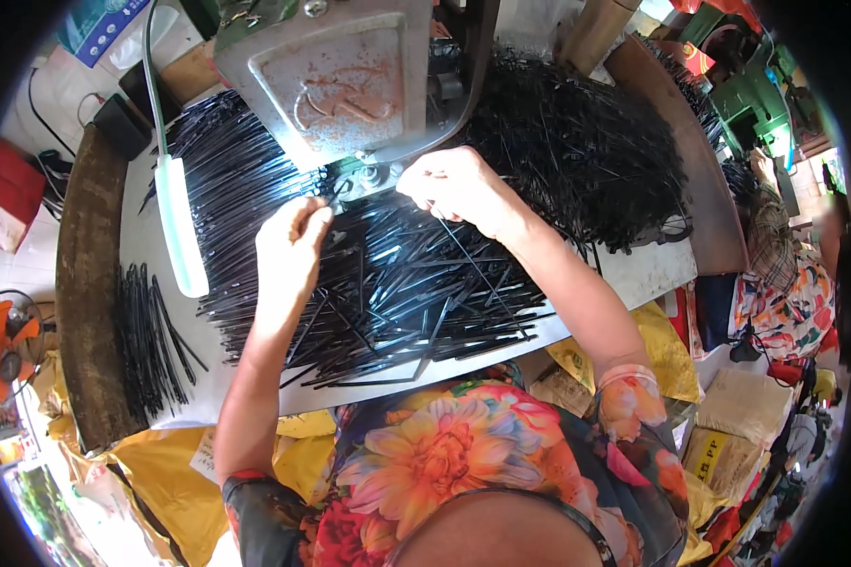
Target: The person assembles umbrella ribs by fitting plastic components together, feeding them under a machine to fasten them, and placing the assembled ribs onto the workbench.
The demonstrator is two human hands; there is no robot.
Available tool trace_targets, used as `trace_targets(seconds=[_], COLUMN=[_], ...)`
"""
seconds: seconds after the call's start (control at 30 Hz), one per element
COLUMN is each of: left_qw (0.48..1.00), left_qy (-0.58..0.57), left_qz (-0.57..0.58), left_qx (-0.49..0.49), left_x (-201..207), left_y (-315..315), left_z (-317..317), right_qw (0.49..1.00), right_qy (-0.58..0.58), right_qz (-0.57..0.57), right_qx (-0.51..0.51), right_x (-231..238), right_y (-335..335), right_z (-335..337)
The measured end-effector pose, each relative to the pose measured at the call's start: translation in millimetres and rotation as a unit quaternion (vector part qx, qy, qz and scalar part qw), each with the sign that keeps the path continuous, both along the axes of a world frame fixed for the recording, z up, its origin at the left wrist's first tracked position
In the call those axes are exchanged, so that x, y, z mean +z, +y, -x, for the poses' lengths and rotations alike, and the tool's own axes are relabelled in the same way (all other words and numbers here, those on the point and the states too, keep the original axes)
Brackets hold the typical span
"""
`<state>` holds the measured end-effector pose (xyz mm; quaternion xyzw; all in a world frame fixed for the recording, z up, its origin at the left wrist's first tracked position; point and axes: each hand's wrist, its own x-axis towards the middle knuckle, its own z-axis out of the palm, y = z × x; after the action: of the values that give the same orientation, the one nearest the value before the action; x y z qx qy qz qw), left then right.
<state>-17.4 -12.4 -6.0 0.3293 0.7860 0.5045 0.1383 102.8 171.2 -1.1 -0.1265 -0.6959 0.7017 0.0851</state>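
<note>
At the front of a worn grey metal machine (350,90), my two hands work close to its small metal fixture (369,178). My left hand (293,241) is closed in a pinch just left of the fixture; what lies between the fingertips is too small to make out. On the other side, my right hand (459,189) is closed on a thin black rod (468,253), which slants down from the fingers toward the pile. Beneath both hands many similar thin black rods (416,293) lie in a loose heap on the pale tabletop (373,389).
A tangled black heap (577,151) fills the table's right side. A small bundle of rods (151,345) lies at the left, beside a curved wooden rim (90,283). A lit lamp (182,227) hangs over the table. Another person's hand (764,168) shows at far right.
</note>
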Motion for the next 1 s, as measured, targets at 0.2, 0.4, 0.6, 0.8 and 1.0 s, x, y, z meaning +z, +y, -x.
trace_targets(seconds=[0.2, 0.4, 0.6, 0.8, 1.0], left_qw=[0.984, 0.99, 0.992, 0.989, 0.994], left_qy=[0.179, 0.14, 0.124, 0.144, 0.102], left_qz=[0.008, 0.023, 0.018, 0.033, 0.035], left_qx=[0.003, 0.012, 0.01, 0.005, 0.002], left_x=[-4, 0, -1, 0, 2], left_y=[19, 28, 29, 30, 30], left_z=[-6, -10, -9, -6, -6], right_qw=[1.0, 0.996, 0.997, 0.996, 0.997], right_qy=[0.016, 0.014, -0.004, 0.003, 0.012], right_qz=[0.0, 0.082, 0.075, 0.085, 0.067], right_qx=[0.005, -0.021, -0.02, -0.028, -0.03], right_x=[-4, -1, -3, -2, -4], right_y=[-5, -10, -10, -11, -10], right_z=[7, 10, 11, 14, 13])
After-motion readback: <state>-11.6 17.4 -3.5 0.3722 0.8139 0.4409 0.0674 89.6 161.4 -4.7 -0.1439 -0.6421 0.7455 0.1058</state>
